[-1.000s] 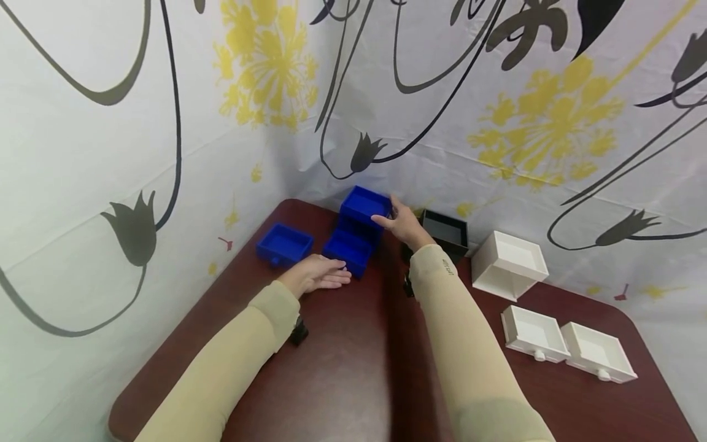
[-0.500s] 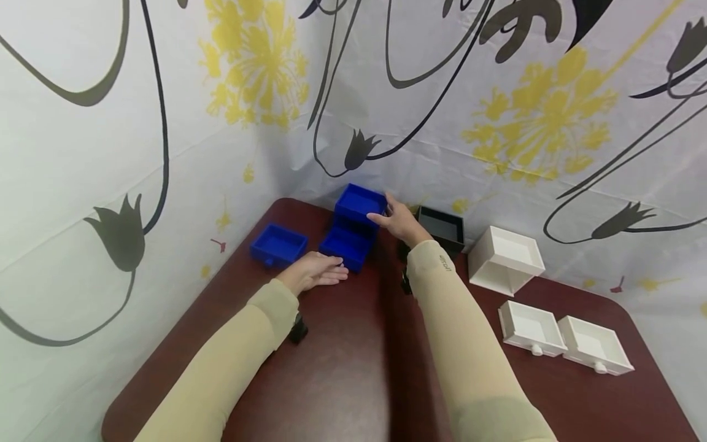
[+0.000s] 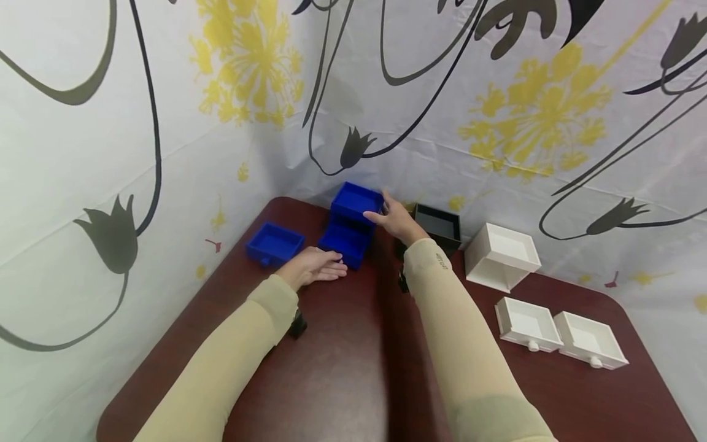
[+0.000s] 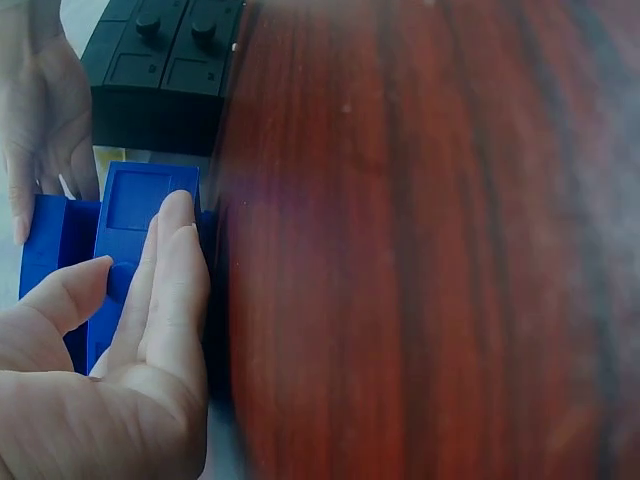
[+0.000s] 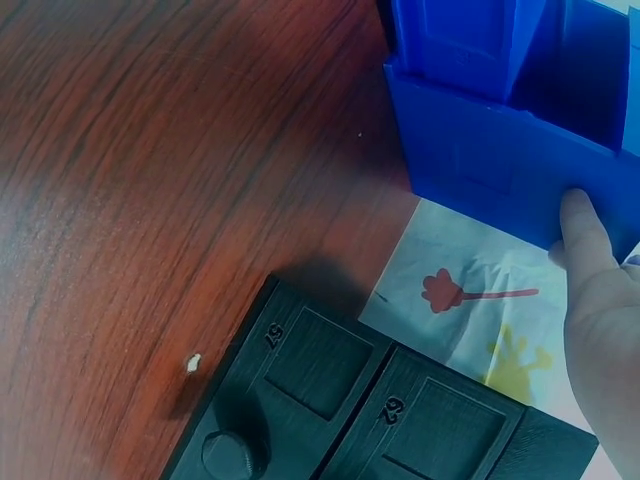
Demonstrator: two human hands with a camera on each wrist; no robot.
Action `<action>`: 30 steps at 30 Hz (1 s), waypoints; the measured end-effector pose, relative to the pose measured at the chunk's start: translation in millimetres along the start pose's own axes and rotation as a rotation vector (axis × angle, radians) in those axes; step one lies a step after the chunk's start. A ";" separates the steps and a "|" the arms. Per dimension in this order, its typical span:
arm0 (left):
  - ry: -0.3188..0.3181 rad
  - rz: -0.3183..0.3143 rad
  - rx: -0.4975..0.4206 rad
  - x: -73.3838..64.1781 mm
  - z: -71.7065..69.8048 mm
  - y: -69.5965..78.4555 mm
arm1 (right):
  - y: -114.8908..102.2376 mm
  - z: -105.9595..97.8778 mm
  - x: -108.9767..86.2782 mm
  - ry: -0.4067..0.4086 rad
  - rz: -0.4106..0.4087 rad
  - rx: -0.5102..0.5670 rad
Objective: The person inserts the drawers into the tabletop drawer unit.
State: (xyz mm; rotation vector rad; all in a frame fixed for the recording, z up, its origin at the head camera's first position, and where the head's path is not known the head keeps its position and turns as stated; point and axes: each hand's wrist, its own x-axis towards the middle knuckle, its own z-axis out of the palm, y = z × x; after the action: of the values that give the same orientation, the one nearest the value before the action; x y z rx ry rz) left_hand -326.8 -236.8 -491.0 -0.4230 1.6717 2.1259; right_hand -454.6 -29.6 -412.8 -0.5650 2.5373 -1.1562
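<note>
A small blue cabinet stands in the far corner of the table, its lower blue drawer sticking out in front. My left hand is at that drawer's front; in the left wrist view its thumb and straight forefinger pinch the round knob from both sides. At the cabinet's upper right side, my right hand grips the housing, thumb toward the front and fingers farther back. The right wrist view shows a digit pressed on the blue side wall. A second blue drawer lies loose on the left.
Right of the blue cabinet stands a black cabinet with two knobbed drawers. Beyond it are a white housing and two loose white drawers, one beside the other. Patterned cloth walls border the table.
The lower blue drawer has slid slightly deeper into the cabinet, with my left hand following it. My right hand keeps its place on the cabinet. The head view has shifted a little.
</note>
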 end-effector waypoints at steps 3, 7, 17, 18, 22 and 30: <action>0.002 -0.002 0.005 1.5 0.2 0.0 | 0.7 -0.1 0.2 0.002 0.008 -0.009; 0.010 -0.006 0.018 3.9 -0.6 0.1 | 0.7 -0.5 0.7 -0.002 0.014 -0.005; 0.009 -0.005 0.025 7.9 -0.8 2.7 | -1.1 -0.9 1.0 0.007 0.019 -0.018; 0.007 -0.004 0.024 8.5 -0.6 3.1 | -1.2 -1.2 1.1 0.008 0.020 -0.020; 0.010 -0.001 0.028 9.6 0.7 3.7 | -1.6 -2.1 0.8 0.007 0.020 -0.010; 0.013 -0.010 0.037 10.8 0.5 2.6 | -0.4 0.7 -1.3 0.007 0.012 0.001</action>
State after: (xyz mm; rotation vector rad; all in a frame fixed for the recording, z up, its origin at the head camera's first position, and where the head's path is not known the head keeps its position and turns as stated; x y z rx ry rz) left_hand -337.4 -235.5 -493.7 -0.4343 1.7097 2.0866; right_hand -453.0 -29.6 -412.8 -0.5455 2.5423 -1.1572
